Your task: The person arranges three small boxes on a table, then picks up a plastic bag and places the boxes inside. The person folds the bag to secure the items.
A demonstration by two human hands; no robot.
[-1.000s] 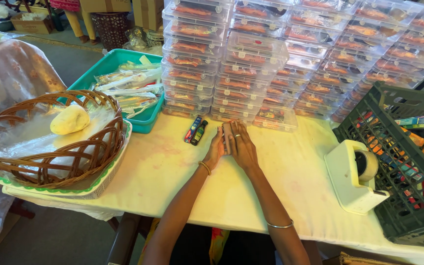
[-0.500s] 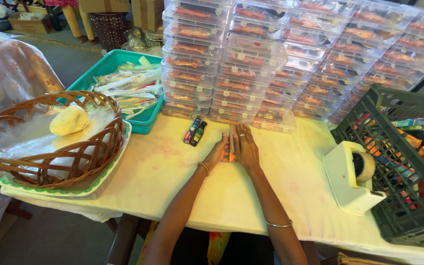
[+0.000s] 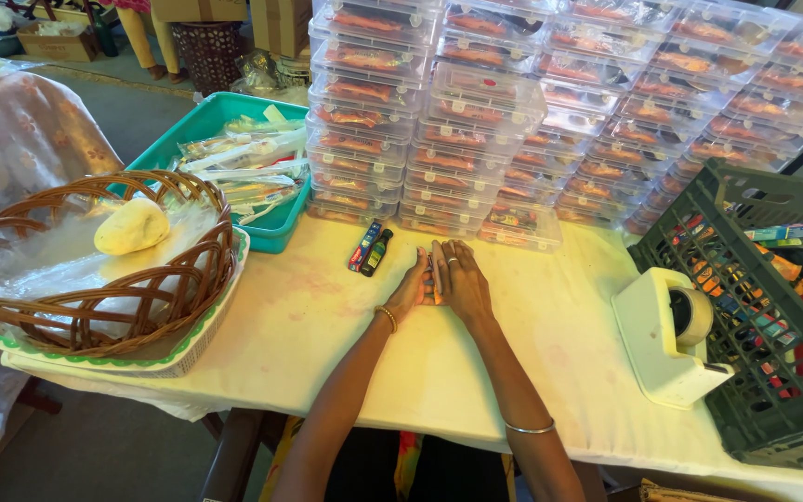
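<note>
My left hand (image 3: 409, 290) and my right hand (image 3: 464, 282) rest side by side on the white tablecloth (image 3: 327, 325), fingers pointing away from me and pressed together. A small orange thing (image 3: 435, 284) shows in the gap between them, mostly hidden, and both hands close around it. Just left of my left hand lie a narrow blue and red packet (image 3: 362, 245) and a small dark green bottle (image 3: 378, 252), both untouched.
Stacks of clear lidded boxes (image 3: 476, 121) with orange contents line the far edge. A teal tray (image 3: 276, 232) of wrapped packets and a wicker basket (image 3: 178, 288) with a yellow lump (image 3: 132, 226) stand left. A white tape dispenser (image 3: 666, 349) and dark green crate (image 3: 745, 372) stand right.
My hands stay pressed together in the same spot on the cloth. Only the fingers shift a little around the orange thing.
</note>
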